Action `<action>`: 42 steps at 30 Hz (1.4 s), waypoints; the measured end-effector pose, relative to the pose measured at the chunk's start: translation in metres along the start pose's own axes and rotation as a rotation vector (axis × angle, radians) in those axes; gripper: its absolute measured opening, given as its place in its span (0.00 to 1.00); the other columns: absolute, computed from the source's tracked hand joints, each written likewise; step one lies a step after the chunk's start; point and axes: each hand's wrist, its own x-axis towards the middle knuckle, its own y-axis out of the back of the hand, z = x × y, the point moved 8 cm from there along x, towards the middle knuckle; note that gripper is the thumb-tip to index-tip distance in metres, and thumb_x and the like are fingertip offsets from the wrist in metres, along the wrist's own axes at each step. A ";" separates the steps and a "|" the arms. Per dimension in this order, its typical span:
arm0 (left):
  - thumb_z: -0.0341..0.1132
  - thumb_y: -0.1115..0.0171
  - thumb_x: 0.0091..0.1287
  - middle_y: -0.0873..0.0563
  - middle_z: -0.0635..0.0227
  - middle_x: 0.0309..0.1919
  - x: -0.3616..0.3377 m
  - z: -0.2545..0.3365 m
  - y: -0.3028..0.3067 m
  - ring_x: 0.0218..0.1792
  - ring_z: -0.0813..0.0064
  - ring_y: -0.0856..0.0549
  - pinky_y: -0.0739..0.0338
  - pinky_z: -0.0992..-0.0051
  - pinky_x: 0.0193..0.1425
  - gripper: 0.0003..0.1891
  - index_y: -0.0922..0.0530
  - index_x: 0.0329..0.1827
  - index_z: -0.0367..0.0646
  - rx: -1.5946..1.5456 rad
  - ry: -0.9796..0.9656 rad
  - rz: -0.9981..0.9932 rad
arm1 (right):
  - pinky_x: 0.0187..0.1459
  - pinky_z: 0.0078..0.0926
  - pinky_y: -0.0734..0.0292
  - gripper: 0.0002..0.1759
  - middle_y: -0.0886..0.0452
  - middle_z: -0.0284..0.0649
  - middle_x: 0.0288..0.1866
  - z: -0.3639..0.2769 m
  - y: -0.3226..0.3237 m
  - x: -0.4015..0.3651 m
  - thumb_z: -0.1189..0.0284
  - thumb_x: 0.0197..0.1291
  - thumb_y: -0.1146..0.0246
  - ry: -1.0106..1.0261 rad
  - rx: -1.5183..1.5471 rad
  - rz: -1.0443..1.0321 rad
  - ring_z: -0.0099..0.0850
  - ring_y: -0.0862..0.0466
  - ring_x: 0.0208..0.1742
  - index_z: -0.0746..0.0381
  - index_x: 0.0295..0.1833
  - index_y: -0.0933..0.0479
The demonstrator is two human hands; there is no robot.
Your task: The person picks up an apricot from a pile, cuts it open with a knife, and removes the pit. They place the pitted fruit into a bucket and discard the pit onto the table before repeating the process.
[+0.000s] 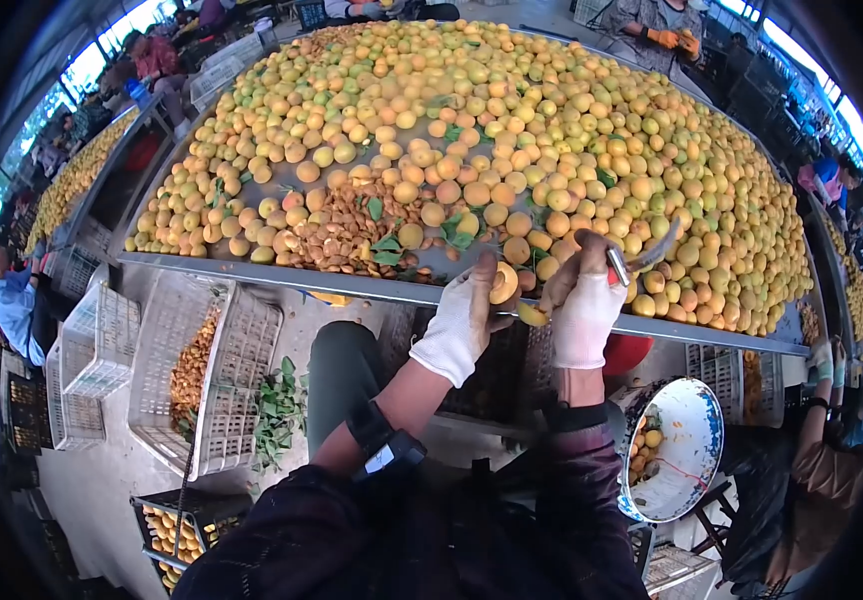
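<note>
Over the near edge of the table, my left hand (pixel 460 318), in a white glove with bare fingertips, is closed on an apricot half (pixel 504 284) whose cut face shows. Close beside it my right hand (pixel 589 305), gloved the same way, grips a curved knife (pixel 656 250) with a red handle; its blade points up and right. Another apricot piece (pixel 533 314) sits at the fingertips of my right hand, between the two hands. Just beyond my left hand lies a pile of apricot pits (pixel 352 228) with a few green leaves among whole apricots (pixel 552 150).
White plastic crates (pixel 227 400) stand on the floor at left, one with pits inside. At lower right is a white bucket (pixel 687 455) containing some fruit. The metal table edge (pixel 352 284) runs across in front of me. Other people work around, one in orange gloves (pixel 674 40).
</note>
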 end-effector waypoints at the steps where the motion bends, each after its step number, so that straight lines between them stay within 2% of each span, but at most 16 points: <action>1: 0.69 0.44 0.61 0.17 0.69 0.34 0.003 -0.012 0.004 0.37 0.76 0.17 0.22 0.73 0.37 0.33 0.25 0.49 0.45 -0.048 0.053 -0.007 | 0.13 0.19 0.46 0.17 0.35 0.28 0.17 0.012 0.005 0.008 0.60 0.66 0.40 -0.023 -0.079 0.013 0.19 0.38 0.11 0.66 0.41 0.25; 4: 0.62 0.41 0.63 0.18 0.70 0.33 0.007 -0.022 0.007 0.37 0.78 0.16 0.20 0.76 0.31 0.27 0.26 0.48 0.45 -0.178 0.127 -0.025 | 0.21 0.16 0.44 0.14 0.32 0.25 0.20 0.022 0.005 0.009 0.61 0.65 0.38 0.078 -0.215 0.006 0.14 0.36 0.19 0.63 0.38 0.24; 6: 0.52 0.41 0.69 0.17 0.68 0.34 -0.008 -0.021 -0.014 0.36 0.75 0.15 0.16 0.74 0.30 0.20 0.26 0.48 0.43 -0.235 0.238 -0.183 | 0.24 0.14 0.43 0.14 0.31 0.24 0.22 0.025 0.005 0.005 0.62 0.65 0.37 0.063 -0.191 0.007 0.13 0.35 0.23 0.63 0.38 0.23; 7: 0.42 0.43 0.71 0.17 0.64 0.36 -0.019 -0.016 -0.019 0.36 0.72 0.14 0.14 0.73 0.30 0.14 0.27 0.50 0.41 -0.267 0.225 -0.112 | 0.21 0.15 0.41 0.13 0.31 0.26 0.21 0.019 0.003 0.003 0.63 0.65 0.38 0.080 -0.190 0.004 0.14 0.34 0.20 0.63 0.39 0.24; 9: 0.41 0.44 0.72 0.17 0.63 0.37 -0.010 -0.025 -0.010 0.36 0.70 0.14 0.14 0.73 0.30 0.14 0.27 0.51 0.40 -0.260 0.239 -0.070 | 0.17 0.18 0.41 0.12 0.32 0.28 0.18 0.004 0.007 0.006 0.65 0.66 0.41 0.083 -0.089 0.137 0.16 0.34 0.16 0.65 0.41 0.24; 12: 0.41 0.49 0.74 0.18 0.60 0.42 -0.001 -0.043 -0.003 0.38 0.68 0.14 0.14 0.70 0.35 0.15 0.29 0.55 0.39 -0.295 0.311 -0.039 | 0.17 0.21 0.40 0.16 0.34 0.32 0.15 -0.021 0.000 0.001 0.63 0.68 0.45 0.019 0.217 0.108 0.21 0.35 0.13 0.68 0.45 0.26; 15: 0.38 0.52 0.75 0.20 0.62 0.40 -0.015 -0.041 -0.034 0.33 0.67 0.15 0.14 0.68 0.34 0.11 0.29 0.52 0.42 -0.598 0.345 -0.168 | 0.20 0.19 0.35 0.21 0.28 0.33 0.18 -0.022 -0.001 -0.006 0.58 0.67 0.43 0.220 -0.124 0.103 0.23 0.29 0.16 0.68 0.46 0.25; 19: 0.41 0.49 0.73 0.22 0.65 0.44 -0.011 -0.053 -0.036 0.40 0.67 0.18 0.17 0.67 0.44 0.12 0.29 0.52 0.44 -0.686 0.249 -0.082 | 0.21 0.19 0.35 0.19 0.26 0.35 0.22 -0.020 -0.004 -0.011 0.61 0.67 0.43 0.236 -0.092 0.150 0.22 0.28 0.18 0.68 0.47 0.25; 21: 0.41 0.48 0.73 0.22 0.66 0.44 -0.015 -0.052 -0.036 0.41 0.68 0.18 0.19 0.68 0.45 0.12 0.29 0.52 0.45 -0.623 0.231 -0.054 | 0.19 0.22 0.36 0.14 0.29 0.34 0.18 -0.032 -0.006 -0.015 0.64 0.66 0.43 0.600 -0.330 0.225 0.22 0.30 0.14 0.67 0.41 0.27; 22: 0.41 0.47 0.73 0.22 0.67 0.44 -0.016 -0.050 -0.036 0.42 0.68 0.19 0.20 0.69 0.46 0.11 0.28 0.52 0.47 -0.557 0.214 -0.030 | 0.19 0.22 0.36 0.14 0.29 0.34 0.18 -0.030 -0.003 -0.016 0.64 0.66 0.43 0.602 -0.329 0.224 0.22 0.30 0.14 0.67 0.41 0.27; 25: 0.45 0.47 0.72 0.22 0.68 0.43 -0.014 -0.052 -0.031 0.38 0.71 0.19 0.21 0.70 0.38 0.13 0.29 0.51 0.49 -0.512 0.217 0.042 | 0.17 0.19 0.45 0.18 0.36 0.27 0.19 0.002 -0.001 -0.005 0.61 0.68 0.44 0.053 0.109 0.149 0.18 0.39 0.15 0.66 0.47 0.26; 30: 0.50 0.47 0.72 0.22 0.69 0.37 -0.015 -0.054 -0.024 0.26 0.74 0.23 0.30 0.76 0.22 0.15 0.29 0.49 0.50 -0.474 0.339 0.032 | 0.13 0.20 0.51 0.19 0.43 0.25 0.15 0.029 0.002 0.005 0.56 0.69 0.43 -0.096 0.314 0.064 0.18 0.48 0.11 0.63 0.47 0.29; 36: 0.50 0.53 0.75 0.24 0.70 0.27 -0.017 -0.030 -0.023 0.19 0.78 0.24 0.34 0.84 0.18 0.17 0.29 0.43 0.45 -0.504 0.415 -0.038 | 0.14 0.19 0.52 0.14 0.49 0.24 0.15 0.061 -0.002 0.021 0.58 0.71 0.47 -0.279 0.592 0.010 0.17 0.49 0.12 0.57 0.39 0.31; 38: 0.50 0.52 0.75 0.23 0.69 0.28 -0.007 -0.017 -0.013 0.19 0.78 0.24 0.34 0.84 0.18 0.17 0.29 0.43 0.43 -0.526 0.366 -0.040 | 0.14 0.18 0.52 0.14 0.51 0.23 0.15 0.066 -0.005 0.033 0.59 0.71 0.47 -0.326 0.910 -0.015 0.17 0.50 0.12 0.56 0.36 0.33; 39: 0.50 0.51 0.74 0.22 0.68 0.28 -0.001 -0.010 -0.007 0.19 0.78 0.24 0.34 0.84 0.17 0.18 0.29 0.44 0.42 -0.549 0.325 -0.048 | 0.14 0.18 0.52 0.14 0.51 0.23 0.15 0.060 -0.006 0.036 0.59 0.71 0.46 -0.283 0.931 -0.049 0.16 0.50 0.13 0.57 0.38 0.31; 42: 0.33 0.44 0.69 0.22 0.67 0.29 0.004 0.030 0.004 0.21 0.79 0.24 0.32 0.82 0.22 0.11 0.28 0.50 0.38 -0.350 0.123 -0.041 | 0.11 0.20 0.53 0.14 0.46 0.24 0.12 0.035 -0.007 0.027 0.60 0.69 0.43 -0.254 0.288 -0.053 0.17 0.47 0.09 0.60 0.40 0.27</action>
